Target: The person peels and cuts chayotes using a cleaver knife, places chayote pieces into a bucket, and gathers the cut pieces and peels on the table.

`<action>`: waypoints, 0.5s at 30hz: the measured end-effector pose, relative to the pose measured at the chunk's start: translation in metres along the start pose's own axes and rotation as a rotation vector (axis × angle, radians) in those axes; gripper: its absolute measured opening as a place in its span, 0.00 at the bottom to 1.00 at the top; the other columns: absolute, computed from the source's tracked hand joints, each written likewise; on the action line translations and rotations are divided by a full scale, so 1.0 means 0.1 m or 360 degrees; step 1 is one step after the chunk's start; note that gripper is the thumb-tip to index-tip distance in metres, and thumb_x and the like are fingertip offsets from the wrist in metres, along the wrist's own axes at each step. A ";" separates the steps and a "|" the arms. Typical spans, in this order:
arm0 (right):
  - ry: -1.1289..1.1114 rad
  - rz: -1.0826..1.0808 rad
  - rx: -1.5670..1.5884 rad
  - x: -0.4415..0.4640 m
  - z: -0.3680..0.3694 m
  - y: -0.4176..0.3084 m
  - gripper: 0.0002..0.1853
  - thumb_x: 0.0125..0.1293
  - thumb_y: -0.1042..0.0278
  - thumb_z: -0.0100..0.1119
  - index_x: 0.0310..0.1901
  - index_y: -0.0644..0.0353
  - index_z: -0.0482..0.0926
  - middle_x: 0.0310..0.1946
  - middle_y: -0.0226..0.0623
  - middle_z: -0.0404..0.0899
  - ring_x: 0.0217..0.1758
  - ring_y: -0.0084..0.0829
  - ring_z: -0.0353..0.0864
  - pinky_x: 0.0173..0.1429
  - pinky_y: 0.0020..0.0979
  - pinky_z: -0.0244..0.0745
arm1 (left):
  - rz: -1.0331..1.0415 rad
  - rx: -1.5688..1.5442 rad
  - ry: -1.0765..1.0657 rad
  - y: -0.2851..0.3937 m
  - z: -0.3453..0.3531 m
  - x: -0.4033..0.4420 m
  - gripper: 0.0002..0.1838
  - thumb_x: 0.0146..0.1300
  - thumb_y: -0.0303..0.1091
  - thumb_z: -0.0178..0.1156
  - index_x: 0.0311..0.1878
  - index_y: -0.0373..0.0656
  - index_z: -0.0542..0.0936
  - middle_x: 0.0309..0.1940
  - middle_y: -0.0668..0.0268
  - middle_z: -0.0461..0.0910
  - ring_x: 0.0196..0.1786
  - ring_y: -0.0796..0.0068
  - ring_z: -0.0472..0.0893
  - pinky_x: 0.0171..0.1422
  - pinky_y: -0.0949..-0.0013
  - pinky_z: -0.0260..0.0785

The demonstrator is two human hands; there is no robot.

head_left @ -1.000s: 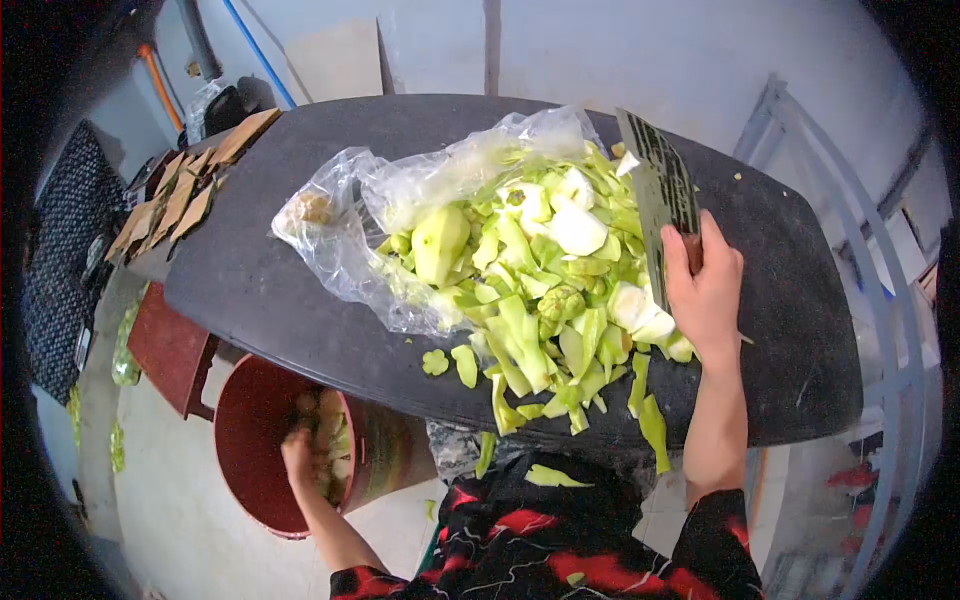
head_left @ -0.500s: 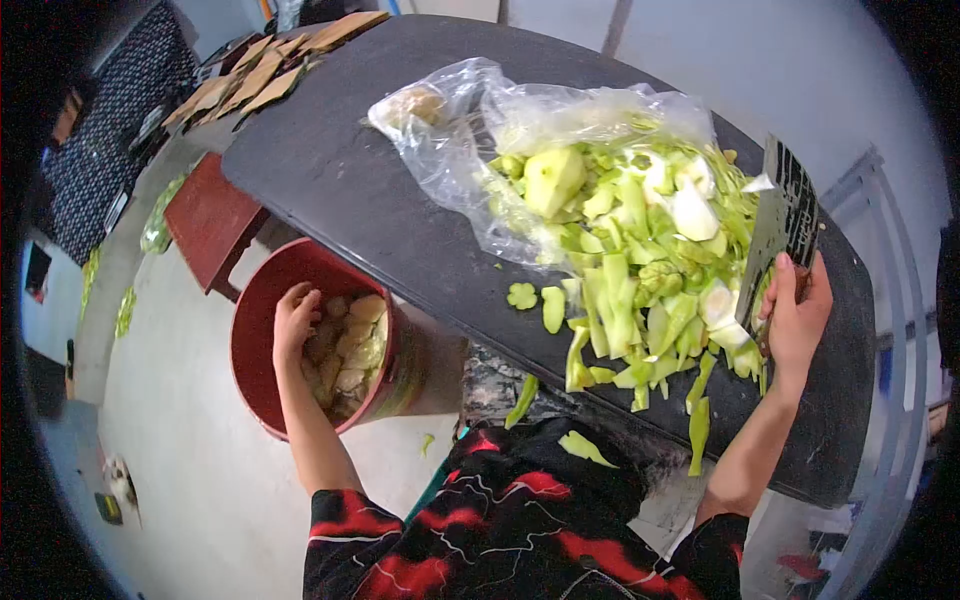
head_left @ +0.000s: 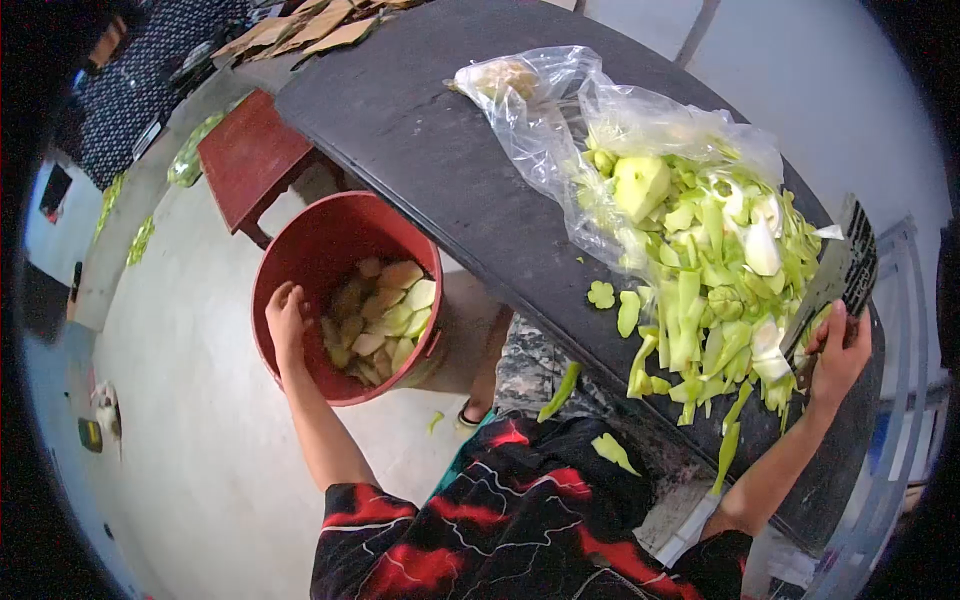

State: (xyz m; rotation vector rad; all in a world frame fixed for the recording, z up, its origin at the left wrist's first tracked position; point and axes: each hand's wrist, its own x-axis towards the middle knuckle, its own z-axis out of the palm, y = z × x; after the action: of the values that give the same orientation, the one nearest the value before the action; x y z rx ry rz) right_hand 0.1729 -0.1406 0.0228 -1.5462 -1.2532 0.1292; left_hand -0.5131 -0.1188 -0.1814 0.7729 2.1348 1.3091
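My left hand (head_left: 287, 318) is over the left side of a red bucket (head_left: 268, 275), its fingers loosely bent and apart with nothing visible in them. Pale green and cream vegetable slices (head_left: 385, 325) lie in the bucket. In my right hand (head_left: 838, 362) is a broad-bladed cleaver (head_left: 842, 262), its dark-marked blade slanting up at the right edge of a heap of green peelings (head_left: 715, 300). A peeled pale green vegetable (head_left: 640, 186) sits in the heap, partly on a clear plastic bag (head_left: 545, 135). My fingers hide most of the cleaver's handle.
The dark table (head_left: 420, 140) has a curved edge running beside the bucket. A red stool (head_left: 255, 155) stands behind the bucket. Flat brown pieces (head_left: 320, 30) lie at the table's far left. Loose peels (head_left: 612, 452) are on my lap, and a small animal (head_left: 106, 410) is on the floor.
My view has swung left, so the table and heap appear further right. My left hand has moved toward the bucket's left rim, exposing more slices. The cleaver remains in my right hand.
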 end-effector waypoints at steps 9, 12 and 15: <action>0.0161 0.0020 0.0034 0.03 -0.14 0.03 0.10 0.73 0.62 0.58 0.38 0.59 0.72 0.17 0.26 0.70 0.16 0.18 0.68 0.21 0.23 0.64 | 0.1124 -0.0458 -0.0277 1.76 1.12 -0.71 0.17 0.65 0.28 0.60 0.57 0.35 0.79 0.43 0.62 0.83 0.44 0.76 0.81 0.46 0.73 0.75; 0.0137 -0.0029 0.0154 0.00 -0.06 -0.17 0.09 0.73 0.63 0.56 0.38 0.59 0.73 0.17 0.25 0.69 0.16 0.17 0.67 0.21 0.23 0.64 | 0.1542 -0.0389 -0.0762 2.41 1.69 -1.44 0.19 0.59 0.27 0.64 0.55 0.38 0.80 0.44 0.63 0.83 0.46 0.74 0.81 0.50 0.70 0.73; 0.0098 -0.0026 0.0114 -0.02 -0.10 -0.16 0.09 0.72 0.63 0.57 0.39 0.59 0.73 0.17 0.24 0.69 0.16 0.16 0.67 0.21 0.23 0.62 | 0.1938 -0.0175 -0.1034 2.86 2.24 -1.96 0.22 0.57 0.31 0.65 0.56 0.41 0.79 0.45 0.55 0.82 0.44 0.63 0.83 0.48 0.62 0.75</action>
State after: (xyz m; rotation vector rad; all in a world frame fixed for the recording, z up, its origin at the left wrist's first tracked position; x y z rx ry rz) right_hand 0.1688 -0.1507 0.0381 -1.4674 -1.2001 0.1136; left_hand -0.1653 -0.0119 0.0137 2.2431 0.9749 1.3317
